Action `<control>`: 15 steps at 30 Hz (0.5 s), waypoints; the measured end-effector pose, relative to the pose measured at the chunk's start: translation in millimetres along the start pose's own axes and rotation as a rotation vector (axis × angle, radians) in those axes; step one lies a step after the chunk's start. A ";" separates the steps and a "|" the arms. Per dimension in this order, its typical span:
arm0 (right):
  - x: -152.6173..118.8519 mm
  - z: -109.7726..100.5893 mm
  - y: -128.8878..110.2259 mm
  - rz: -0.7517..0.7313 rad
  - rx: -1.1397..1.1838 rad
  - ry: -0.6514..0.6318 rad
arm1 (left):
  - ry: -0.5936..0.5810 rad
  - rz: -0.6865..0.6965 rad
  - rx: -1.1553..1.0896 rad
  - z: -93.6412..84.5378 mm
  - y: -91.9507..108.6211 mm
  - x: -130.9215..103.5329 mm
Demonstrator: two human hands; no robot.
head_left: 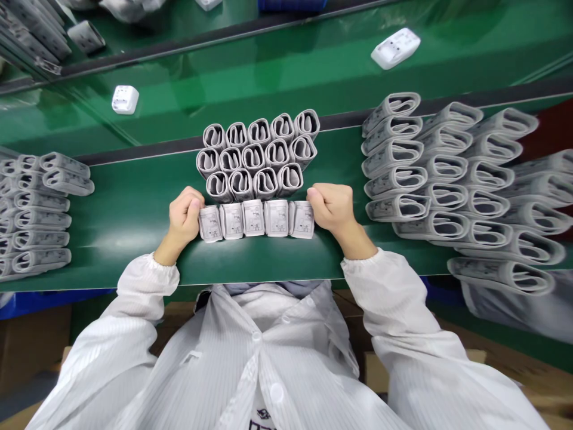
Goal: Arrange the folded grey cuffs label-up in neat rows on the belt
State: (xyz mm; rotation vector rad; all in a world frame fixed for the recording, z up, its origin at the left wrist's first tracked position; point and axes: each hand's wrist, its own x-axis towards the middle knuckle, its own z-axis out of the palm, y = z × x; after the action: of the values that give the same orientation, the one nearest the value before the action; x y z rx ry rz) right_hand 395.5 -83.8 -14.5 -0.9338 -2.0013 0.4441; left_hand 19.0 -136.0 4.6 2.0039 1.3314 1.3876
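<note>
Between my two hands lies a row of folded paper leaflets (pixel 253 219), side by side on the green bench with their printed faces up. My left hand (pixel 182 215) is closed in a fist against the row's left end. At the right end, my right hand (pixel 335 209) is closed too, thumb side against the last leaflet. The row is gripped from both ends. Just behind it are more rolled leaflets (pixel 253 156), packed in three rows with their coiled ends showing.
Many folded leaflets (pixel 447 169) are stacked at the right, some near the bench's front edge. Another stack (pixel 41 216) stands at the left. Two white plug adapters, one at the left (pixel 125 100) and one at the right (pixel 396 48), lie on the green surface (pixel 268 60) beyond.
</note>
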 end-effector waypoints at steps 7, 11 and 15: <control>-1.0 -0.1 0.5 0.016 -0.012 -0.009 | -0.002 0.027 -0.031 0.3 0.5 0.2; -0.5 0.0 -0.3 0.022 -0.010 -0.012 | -0.002 0.026 -0.026 0.4 1.2 0.6; 0.1 0.0 -0.9 0.010 -0.007 0.002 | -0.002 0.025 -0.024 0.3 1.3 0.8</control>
State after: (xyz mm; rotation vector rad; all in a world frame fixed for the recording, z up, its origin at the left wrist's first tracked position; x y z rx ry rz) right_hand 395.1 -84.3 -13.9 -0.9488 -1.9980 0.4421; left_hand 20.0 -135.8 5.8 2.0128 1.2869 1.4058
